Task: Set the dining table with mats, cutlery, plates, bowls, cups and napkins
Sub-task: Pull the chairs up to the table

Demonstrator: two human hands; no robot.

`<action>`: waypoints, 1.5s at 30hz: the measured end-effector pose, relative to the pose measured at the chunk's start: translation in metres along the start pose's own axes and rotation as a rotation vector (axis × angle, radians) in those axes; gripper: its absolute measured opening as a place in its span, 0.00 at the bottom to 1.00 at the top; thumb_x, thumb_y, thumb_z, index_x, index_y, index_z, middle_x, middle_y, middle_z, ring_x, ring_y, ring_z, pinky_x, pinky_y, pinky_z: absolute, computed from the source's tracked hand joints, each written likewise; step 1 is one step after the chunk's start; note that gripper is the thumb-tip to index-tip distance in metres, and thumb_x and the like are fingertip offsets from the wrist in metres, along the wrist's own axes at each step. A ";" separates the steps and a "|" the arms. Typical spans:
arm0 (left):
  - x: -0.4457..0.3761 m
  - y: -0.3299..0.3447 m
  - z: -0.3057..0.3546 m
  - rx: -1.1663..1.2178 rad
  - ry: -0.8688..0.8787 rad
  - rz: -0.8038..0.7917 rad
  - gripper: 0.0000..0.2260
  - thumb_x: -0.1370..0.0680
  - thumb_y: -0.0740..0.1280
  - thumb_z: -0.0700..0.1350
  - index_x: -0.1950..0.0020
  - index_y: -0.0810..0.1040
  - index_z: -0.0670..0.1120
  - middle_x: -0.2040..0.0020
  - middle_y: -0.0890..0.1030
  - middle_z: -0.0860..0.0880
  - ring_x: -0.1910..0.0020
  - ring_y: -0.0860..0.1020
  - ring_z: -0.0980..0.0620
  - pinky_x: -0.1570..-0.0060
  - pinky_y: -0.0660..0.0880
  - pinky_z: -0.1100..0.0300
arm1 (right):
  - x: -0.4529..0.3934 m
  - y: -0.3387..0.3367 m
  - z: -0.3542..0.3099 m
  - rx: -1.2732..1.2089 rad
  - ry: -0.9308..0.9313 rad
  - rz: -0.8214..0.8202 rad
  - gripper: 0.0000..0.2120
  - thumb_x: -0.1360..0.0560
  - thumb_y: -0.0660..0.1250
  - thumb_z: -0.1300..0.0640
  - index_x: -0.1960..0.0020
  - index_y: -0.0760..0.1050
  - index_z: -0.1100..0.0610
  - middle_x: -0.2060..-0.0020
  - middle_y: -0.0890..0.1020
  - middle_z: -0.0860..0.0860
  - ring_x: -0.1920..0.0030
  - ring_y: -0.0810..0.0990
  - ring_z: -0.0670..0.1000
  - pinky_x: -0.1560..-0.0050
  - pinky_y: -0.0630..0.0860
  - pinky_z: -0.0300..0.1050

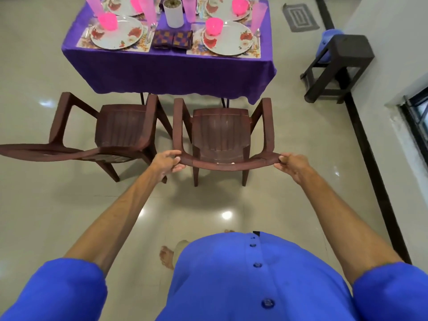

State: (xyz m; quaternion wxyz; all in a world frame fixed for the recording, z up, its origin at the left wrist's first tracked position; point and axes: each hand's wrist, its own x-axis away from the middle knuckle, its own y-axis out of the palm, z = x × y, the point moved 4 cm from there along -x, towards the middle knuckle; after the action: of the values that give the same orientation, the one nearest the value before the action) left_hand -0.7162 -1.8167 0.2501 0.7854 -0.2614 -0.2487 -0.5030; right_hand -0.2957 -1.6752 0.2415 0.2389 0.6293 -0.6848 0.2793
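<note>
Both hands are gripping the top rail of the right-hand brown chair (222,133): the left hand (168,161) is curling round its left corner, the right hand (290,163) is wrapping the right corner, both arms reaching well forward. That chair is standing on the tiled floor (289,140), facing the bench (166,66), which is wearing a purple cloth. Just beside it, a second brown chair (120,133) is sitting at an angle. Up on the bench, the near-left plate (117,33) is lying on its floral mat (84,42) with a pink bowl (107,20) on it; the near-right plate (228,38) is carrying another pink bowl (214,26). Folded patterned napkins (173,38) are resting between those two plates, near a white pot (173,15), and tall pink cups (148,10) are standing beside the settings.
</note>
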 end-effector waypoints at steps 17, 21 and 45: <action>0.002 0.001 0.003 -0.038 0.009 0.066 0.14 0.16 0.64 0.34 0.31 0.78 0.43 0.43 0.84 0.37 0.56 0.87 0.49 0.62 0.84 0.64 | -0.017 -0.001 0.011 0.059 -0.066 -0.056 0.13 0.19 0.62 0.72 0.41 0.81 0.63 0.57 0.81 0.58 0.60 0.82 0.53 0.47 0.84 0.49; -0.001 0.001 0.001 -0.043 0.012 0.088 0.13 0.16 0.65 0.35 0.32 0.79 0.44 0.43 0.85 0.39 0.55 0.87 0.49 0.61 0.84 0.64 | -0.019 -0.002 0.014 0.032 -0.071 -0.053 0.14 0.19 0.61 0.72 0.39 0.81 0.63 0.52 0.82 0.61 0.56 0.83 0.55 0.57 0.85 0.44; -0.011 -0.041 -0.014 -0.062 0.057 -0.009 0.16 0.17 0.65 0.33 0.30 0.79 0.41 0.40 0.85 0.42 0.42 0.85 0.48 0.36 0.80 0.54 | -0.012 0.004 0.004 0.251 -0.105 0.023 0.14 0.19 0.62 0.67 0.39 0.81 0.59 0.53 0.82 0.58 0.64 0.81 0.53 0.55 0.82 0.47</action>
State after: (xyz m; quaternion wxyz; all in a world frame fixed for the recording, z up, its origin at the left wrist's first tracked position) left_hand -0.7557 -1.8334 0.2395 0.7813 -0.2701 -0.2115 -0.5215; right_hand -0.2987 -1.6686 0.2302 0.1187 0.6602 -0.6631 0.3323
